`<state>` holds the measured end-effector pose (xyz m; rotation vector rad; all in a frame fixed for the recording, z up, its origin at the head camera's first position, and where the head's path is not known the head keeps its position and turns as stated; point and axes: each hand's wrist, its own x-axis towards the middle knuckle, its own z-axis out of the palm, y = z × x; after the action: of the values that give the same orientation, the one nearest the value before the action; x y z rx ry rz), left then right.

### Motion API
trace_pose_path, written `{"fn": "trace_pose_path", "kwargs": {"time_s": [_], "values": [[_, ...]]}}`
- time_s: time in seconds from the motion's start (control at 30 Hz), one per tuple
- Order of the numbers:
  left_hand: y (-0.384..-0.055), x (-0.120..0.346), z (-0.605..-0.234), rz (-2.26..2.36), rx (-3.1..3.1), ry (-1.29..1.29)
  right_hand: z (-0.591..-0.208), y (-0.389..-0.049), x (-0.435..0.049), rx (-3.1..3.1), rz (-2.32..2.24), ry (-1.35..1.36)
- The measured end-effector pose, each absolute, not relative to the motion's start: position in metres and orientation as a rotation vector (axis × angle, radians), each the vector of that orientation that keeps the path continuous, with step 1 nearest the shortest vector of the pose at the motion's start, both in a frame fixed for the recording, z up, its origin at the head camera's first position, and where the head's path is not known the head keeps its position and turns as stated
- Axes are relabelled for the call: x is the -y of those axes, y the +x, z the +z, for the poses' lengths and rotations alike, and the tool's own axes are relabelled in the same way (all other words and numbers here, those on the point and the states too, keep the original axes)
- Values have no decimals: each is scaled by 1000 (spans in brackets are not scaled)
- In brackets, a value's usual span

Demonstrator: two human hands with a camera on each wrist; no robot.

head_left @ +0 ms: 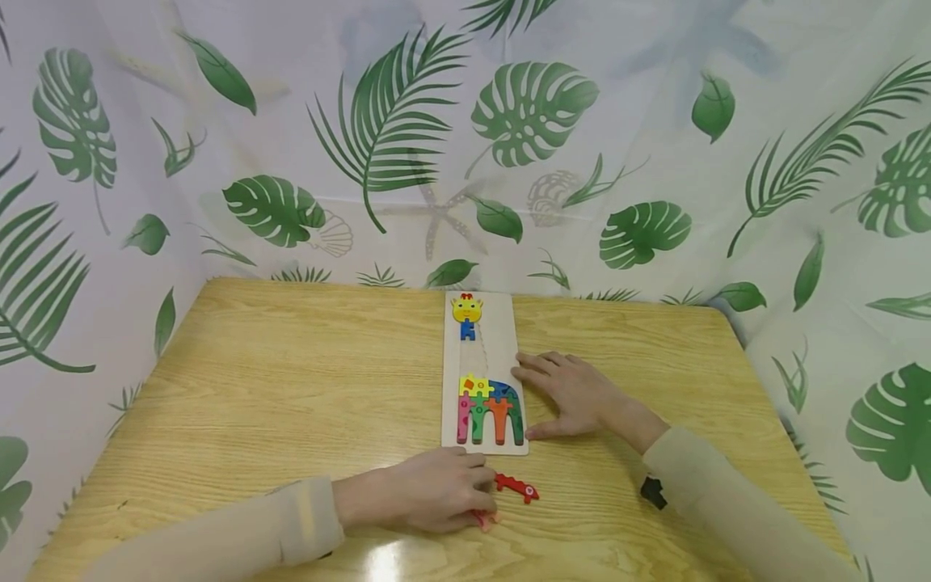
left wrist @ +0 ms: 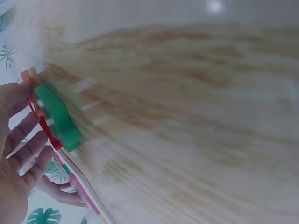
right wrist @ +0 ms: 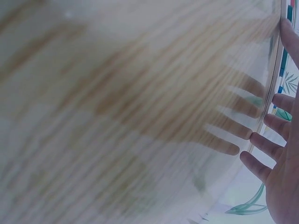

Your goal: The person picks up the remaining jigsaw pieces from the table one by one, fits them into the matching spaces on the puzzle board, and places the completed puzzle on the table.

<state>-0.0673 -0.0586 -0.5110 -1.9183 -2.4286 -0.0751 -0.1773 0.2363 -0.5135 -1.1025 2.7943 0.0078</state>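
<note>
Presumably to steady it, the right hand (head_left: 578, 396) lies spread, gripping nothing, along the edge of the puzzle board (head_left: 498, 339) at the head view's centre; the left hand (head_left: 432, 491) meets a pink piece (head_left: 485, 520), lower centre. Left-wrist view: green piece (left wrist: 60, 117) at left, pinch undeterminable. Right-wrist view: fingers (right wrist: 267, 145) extended, right side.

The table (head_left: 305, 388) is viewed forward and down from the head; the board (head_left: 498, 333) is shared by close, low wrist views.
</note>
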Motion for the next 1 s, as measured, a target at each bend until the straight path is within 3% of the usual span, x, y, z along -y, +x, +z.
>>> {"fn": "trace_pose_path", "kwargs": {"time_s": [1.0], "values": [[-32, 63, -512, -27, 2780, -1316, -516, -177, -237, -2789, 7, -1075]]}}
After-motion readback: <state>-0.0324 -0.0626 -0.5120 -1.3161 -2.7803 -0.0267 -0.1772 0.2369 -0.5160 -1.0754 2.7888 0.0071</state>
